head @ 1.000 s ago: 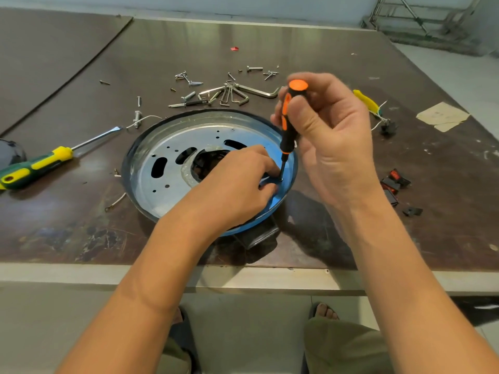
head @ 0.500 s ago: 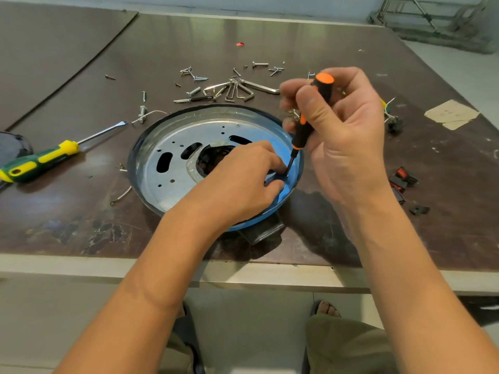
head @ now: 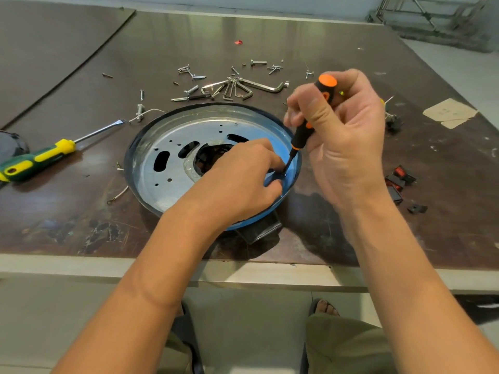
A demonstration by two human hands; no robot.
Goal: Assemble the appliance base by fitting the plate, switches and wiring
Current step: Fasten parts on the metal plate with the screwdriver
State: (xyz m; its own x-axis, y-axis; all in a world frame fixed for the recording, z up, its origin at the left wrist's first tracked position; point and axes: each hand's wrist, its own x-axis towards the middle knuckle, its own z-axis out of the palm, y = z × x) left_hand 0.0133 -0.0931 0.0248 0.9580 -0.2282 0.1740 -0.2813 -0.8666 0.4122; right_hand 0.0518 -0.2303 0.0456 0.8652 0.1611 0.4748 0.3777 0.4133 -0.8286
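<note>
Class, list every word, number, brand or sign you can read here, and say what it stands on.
No text here can be read.
Orange-and-black screwdriver: orange mark on the handle, no legible letters.
Paper scrap: faint marks, too blurred to read.
Green-and-yellow screwdriver: no lettering visible.

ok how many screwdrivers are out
2: the orange screwdriver in the right hand, the yellow screwdriver lying at the table's left. More could hide behind the hands.
</note>
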